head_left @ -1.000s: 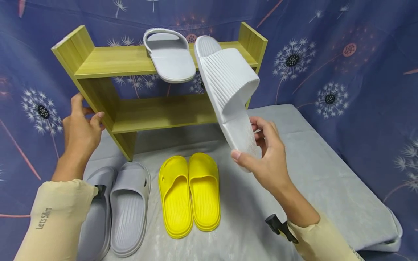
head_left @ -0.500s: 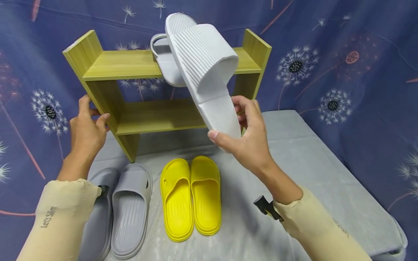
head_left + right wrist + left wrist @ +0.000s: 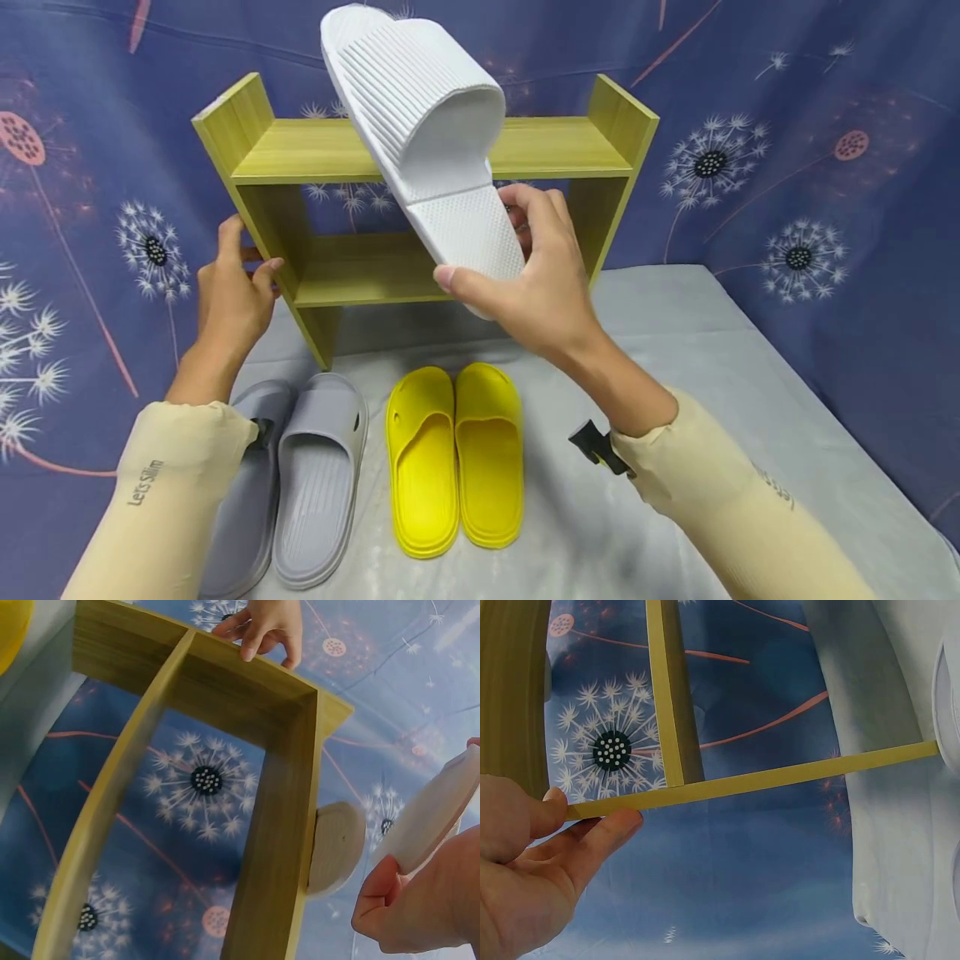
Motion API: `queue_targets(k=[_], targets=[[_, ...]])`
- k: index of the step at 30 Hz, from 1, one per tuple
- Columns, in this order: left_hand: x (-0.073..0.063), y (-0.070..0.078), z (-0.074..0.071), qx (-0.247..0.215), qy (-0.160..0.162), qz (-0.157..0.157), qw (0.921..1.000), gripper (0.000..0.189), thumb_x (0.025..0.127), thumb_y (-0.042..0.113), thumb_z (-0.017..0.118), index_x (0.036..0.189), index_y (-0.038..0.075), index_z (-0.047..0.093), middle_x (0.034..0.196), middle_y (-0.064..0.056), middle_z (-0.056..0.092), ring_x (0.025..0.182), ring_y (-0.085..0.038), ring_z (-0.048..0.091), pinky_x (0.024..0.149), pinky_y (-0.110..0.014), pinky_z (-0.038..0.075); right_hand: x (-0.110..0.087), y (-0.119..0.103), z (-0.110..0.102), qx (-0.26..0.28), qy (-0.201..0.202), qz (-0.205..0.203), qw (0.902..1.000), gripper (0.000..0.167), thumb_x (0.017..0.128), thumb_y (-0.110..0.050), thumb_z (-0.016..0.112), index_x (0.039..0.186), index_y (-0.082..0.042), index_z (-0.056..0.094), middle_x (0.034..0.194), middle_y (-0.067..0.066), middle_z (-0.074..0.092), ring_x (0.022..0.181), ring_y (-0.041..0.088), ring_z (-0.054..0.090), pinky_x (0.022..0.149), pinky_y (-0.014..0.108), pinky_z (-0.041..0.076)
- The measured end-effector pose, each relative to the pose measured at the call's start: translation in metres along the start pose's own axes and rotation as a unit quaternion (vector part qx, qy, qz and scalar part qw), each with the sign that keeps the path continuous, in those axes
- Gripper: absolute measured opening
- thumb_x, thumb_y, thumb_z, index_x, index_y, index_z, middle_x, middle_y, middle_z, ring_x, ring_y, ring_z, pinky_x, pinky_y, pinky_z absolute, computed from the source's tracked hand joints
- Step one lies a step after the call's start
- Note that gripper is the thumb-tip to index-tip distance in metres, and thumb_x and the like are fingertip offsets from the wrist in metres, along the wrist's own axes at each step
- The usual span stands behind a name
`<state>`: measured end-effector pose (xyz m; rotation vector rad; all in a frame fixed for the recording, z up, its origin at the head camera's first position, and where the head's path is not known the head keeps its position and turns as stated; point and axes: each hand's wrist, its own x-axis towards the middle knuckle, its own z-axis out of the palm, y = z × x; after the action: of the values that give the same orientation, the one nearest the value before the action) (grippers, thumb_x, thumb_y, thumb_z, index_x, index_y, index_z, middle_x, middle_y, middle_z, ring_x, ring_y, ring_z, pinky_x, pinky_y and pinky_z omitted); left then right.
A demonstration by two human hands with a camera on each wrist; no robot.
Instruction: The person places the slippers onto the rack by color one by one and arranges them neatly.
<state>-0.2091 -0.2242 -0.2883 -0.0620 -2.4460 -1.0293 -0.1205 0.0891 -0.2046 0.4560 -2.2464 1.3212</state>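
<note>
A white slide slipper with a ribbed strap is held up, tilted, in front of the top board of a wooden shelf rack. My right hand grips it by the heel, thumb on the near side and fingers behind. My left hand holds the rack's left side panel; in the left wrist view, thumb and fingers lie on either side of the panel's edge. Another white slipper sits on the top board in the right wrist view; in the head view the held slipper hides it.
Yellow slippers stand side by side on the grey cloth before the rack. Left of them is a grey pair, partly behind my left sleeve. A blue dandelion-print curtain hangs behind and to the sides.
My right hand has carried the white slipper left and upward, covering the one on the top board. The left hand keeps its hold on the rack, while the head view shifts slightly.
</note>
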Motion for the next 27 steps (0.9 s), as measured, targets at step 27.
queue_targets(k=[27], targets=[[-0.002,0.0,0.001,-0.002,0.008,0.017,0.9998,0.053,0.1,0.015,0.053,0.145,0.028,0.03,0.113,-0.019,0.063,0.086,-0.036,0.068,0.068,-0.044,0.059,0.042,-0.027,0.038,-0.135,-0.012,0.022,0.9906,0.073,0.064,-0.05,0.082,0.12,-0.012,0.054,0.108,0.001,0.047,0.097,0.014,0.042,0.077,0.026,0.042]])
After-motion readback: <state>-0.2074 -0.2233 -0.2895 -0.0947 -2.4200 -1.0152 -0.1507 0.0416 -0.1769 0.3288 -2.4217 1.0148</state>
